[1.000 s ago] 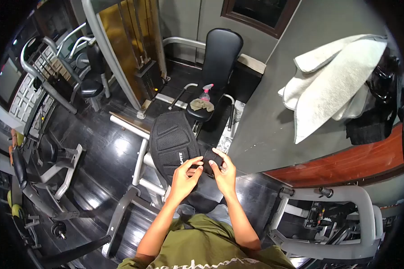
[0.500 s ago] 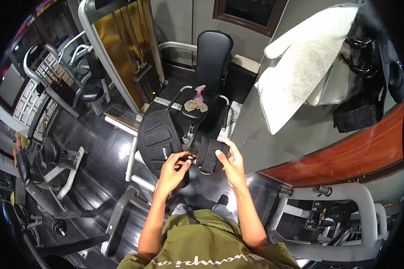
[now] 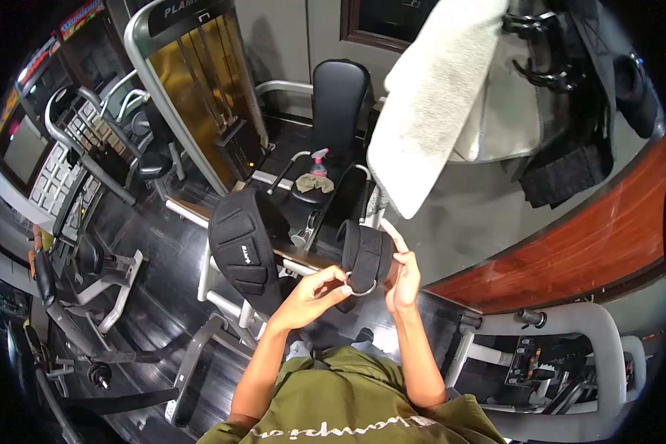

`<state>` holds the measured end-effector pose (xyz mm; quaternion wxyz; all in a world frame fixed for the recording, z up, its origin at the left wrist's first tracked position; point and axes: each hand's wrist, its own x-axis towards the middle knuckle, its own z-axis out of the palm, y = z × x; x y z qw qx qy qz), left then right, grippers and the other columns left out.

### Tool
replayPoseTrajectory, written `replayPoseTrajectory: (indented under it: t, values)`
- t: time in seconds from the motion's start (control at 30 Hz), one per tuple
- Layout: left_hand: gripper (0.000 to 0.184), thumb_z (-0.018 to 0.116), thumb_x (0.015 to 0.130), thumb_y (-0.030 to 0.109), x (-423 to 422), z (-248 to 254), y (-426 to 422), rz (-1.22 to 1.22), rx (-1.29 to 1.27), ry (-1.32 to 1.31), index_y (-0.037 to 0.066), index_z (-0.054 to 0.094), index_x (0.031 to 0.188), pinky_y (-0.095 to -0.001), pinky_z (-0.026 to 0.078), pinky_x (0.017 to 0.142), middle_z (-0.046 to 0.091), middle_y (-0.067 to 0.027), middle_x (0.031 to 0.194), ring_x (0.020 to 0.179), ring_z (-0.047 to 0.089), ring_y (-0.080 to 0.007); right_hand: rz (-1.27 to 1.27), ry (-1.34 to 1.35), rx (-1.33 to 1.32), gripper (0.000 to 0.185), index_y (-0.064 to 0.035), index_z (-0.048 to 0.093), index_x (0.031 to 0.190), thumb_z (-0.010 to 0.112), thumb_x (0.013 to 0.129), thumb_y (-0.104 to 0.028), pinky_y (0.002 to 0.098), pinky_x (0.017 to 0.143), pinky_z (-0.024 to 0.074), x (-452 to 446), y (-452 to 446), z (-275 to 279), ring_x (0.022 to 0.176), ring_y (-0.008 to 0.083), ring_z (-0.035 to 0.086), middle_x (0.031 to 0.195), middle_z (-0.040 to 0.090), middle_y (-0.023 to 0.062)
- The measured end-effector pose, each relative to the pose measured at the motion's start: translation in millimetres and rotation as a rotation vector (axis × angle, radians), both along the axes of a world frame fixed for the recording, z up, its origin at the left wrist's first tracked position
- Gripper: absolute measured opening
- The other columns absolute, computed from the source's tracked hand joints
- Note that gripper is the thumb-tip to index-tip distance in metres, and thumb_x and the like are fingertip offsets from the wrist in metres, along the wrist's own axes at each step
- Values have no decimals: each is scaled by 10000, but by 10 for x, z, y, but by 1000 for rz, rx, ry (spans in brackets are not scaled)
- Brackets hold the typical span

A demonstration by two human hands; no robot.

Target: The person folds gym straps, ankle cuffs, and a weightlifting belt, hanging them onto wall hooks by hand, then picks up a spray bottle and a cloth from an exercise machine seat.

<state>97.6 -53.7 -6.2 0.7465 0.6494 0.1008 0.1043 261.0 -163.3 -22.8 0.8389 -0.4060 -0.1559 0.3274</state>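
A rolled black ankle cuff point(image 3: 368, 255) with a metal ring is held up in front of me. My right hand point(image 3: 402, 275) grips it from the right side, fingers extending along its outer face. At the lower left of the cuff, my left hand point(image 3: 314, 294) pinches thumb and forefinger at the ring point(image 3: 363, 290). To the left of the cuff is a black padded lifting belt point(image 3: 238, 251) with white lettering, apart from both hands. What supports the belt is hidden.
A weight-stack machine point(image 3: 192, 89) stands ahead, beside a padded seat holding a spray bottle point(image 3: 319, 163) and a cloth point(image 3: 315, 183). A white towel point(image 3: 444, 103) hangs from hooks at the upper right. Gray-framed machines point(image 3: 603, 362) flank both sides.
My left hand has moved right, from beside the belt to the cuff's ring. The cuff has shifted right and turned, showing its ring. The view has swung slightly right.
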Motion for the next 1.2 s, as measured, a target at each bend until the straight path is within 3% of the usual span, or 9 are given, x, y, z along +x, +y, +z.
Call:
replayPoseTrajectory:
  t: [0.13, 0.23, 0.27, 0.4, 0.5, 0.77, 0.87, 1.1, 1.2]
  values:
    - [78, 584, 1006, 141, 352, 136, -194, 89, -227, -83, 88, 547, 962, -234, 412, 764, 493, 59, 888, 837, 455, -29, 69, -218, -283, 567, -114, 555, 1404, 437, 859, -16, 206, 611, 440, 244, -345, -61, 624, 57, 427, 1035, 499, -6]
    - [80, 567, 1003, 139, 619, -75, -288, 84, -526, -170, 92, 522, 956, -245, 503, 742, 606, 8, 942, 824, 608, -103, -125, -749, -477, 434, -72, 633, 1277, 663, 846, -31, 221, 612, 400, 369, -507, -228, 770, 98, 457, 941, 458, -2]
    - [250, 505, 1010, 177, 697, -54, -357, 54, -540, -240, 8, 542, 1190, -401, 572, 851, 651, -118, 1079, 917, 682, -253, -138, -778, -611, 395, -56, 660, 1215, 761, 842, -142, 239, 653, 412, 408, -575, -307, 868, 130, 484, 978, 494, 21]
    - [310, 488, 1031, 258, 934, -19, -591, 219, -685, -200, 34, 551, 1236, -358, 585, 748, 637, -84, 1055, 814, 659, -220, -89, -869, -720, 341, -3, 634, 1032, 707, 933, -321, 279, 672, 523, 674, -794, -919, 895, 153, 573, 939, 591, 62]
    - [272, 509, 1042, 249, 1010, -276, -531, 268, -920, -123, 62, 544, 1237, -330, 575, 689, 672, -85, 1104, 795, 665, -197, 65, -193, -542, 313, -30, 595, 1025, 631, 986, -338, 278, 583, 545, 666, -975, -785, 778, 135, 591, 857, 603, 57]
    - [393, 552, 1015, 199, 1069, -368, -749, 210, -732, -127, 108, 464, 1387, -423, 589, 863, 565, -110, 1339, 992, 646, -249, 24, -214, -629, 309, -36, 583, 1100, 577, 1015, -333, 258, 553, 512, 854, -1443, -724, 765, 75, 592, 851, 619, 19]
    - [532, 527, 1022, 189, 1092, -388, -898, 120, -640, -48, 141, 286, 1494, -524, 522, 995, 485, -189, 1420, 1144, 608, -363, 15, -190, -601, 292, -30, 584, 1081, 600, 1006, -312, 266, 586, 520, 863, -1438, -777, 768, 61, 578, 851, 617, 10]
    - [767, 510, 1030, 142, 999, -330, -1044, -189, -594, -6, 327, -20, 1552, -531, 537, 974, 360, -198, 1542, 1208, 592, -359, 3, -162, -582, 213, -41, 577, 950, 678, 962, -229, 236, 522, 536, 740, -1362, -829, 600, 64, 547, 759, 599, -4]
    - [738, 519, 1023, 145, 993, -404, -1009, -269, -634, 7, 261, 53, 1582, -529, 472, 1050, 305, -167, 1589, 1282, 540, -371, -30, -65, -521, 178, -31, 604, 945, 693, 951, -185, 226, 568, 528, 687, -1328, -728, 678, 59, 605, 765, 637, 4]
